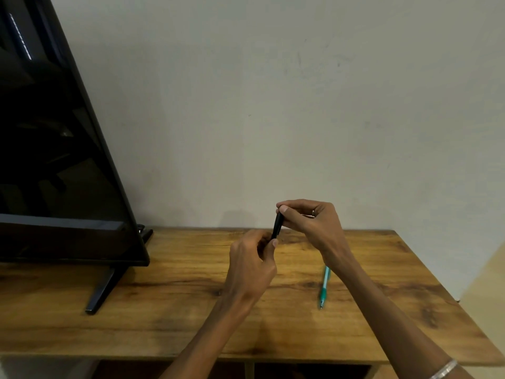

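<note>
Black pen (277, 228) is up in the air between both hands, just over the far middle of the wooden bench (164, 310), not touching it. It sits near upright, top end leaning slightly right. The right hand (311, 222) pinches the upper end with thumb and fingertips. The left hand (252, 258) curls round the lower end, thumb against the barrel. Only a short middle stretch of the barrel shows — fingers hide the rest.

Opposed grips suggest a cap or barrel section being pulled or twisted apart. Cannot tell whether any part has come loose.

Handling, as a judgement: light, stiff, thin plastic, smooth and a bit slippery. A fingertip pinch near each end suits it, one hand on the body and the other on the end piece. Little force is needed — a small part could pop off and roll.

A teal pen (324, 285) lies flat on the bench below the right wrist, tip toward the near edge, apart from the black one. A dark screen (54, 160) stands at the left, against the wall (273, 105).
</note>
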